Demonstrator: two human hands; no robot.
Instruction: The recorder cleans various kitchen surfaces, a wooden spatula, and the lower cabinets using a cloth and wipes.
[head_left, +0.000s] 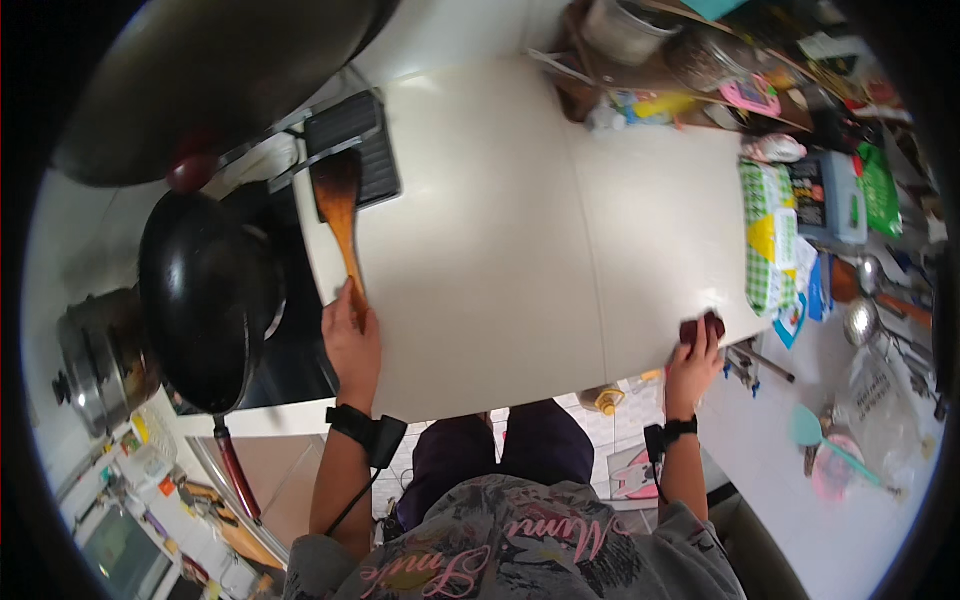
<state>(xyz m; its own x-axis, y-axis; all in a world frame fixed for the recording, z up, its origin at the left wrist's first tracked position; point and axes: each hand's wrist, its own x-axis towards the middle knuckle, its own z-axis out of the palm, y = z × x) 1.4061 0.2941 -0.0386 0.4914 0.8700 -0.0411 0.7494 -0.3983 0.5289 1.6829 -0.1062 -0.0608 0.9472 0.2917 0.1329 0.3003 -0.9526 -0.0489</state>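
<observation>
My left hand (351, 337) is closed around the handle end of a wooden spatula (342, 217) at the left side of the white countertop (480, 262). The spatula's darkened blade points away from me and lies over a black ridged tray (379, 165). Near the counter's right front corner, my right hand (694, 367) has its fingers on a small dark red object (703, 328), whose kind I cannot tell. Both wrists wear black straps with small boxes, and a cable runs from each.
A black frying pan (196, 300) sits over the stove (292, 360) at left, beside a steel pot (105, 360). A large dark lid or wok (225, 82) looms upper left. Green-checked packaging (769, 240), a jug (832, 196) and a cluttered shelf (697, 94) border the right and back.
</observation>
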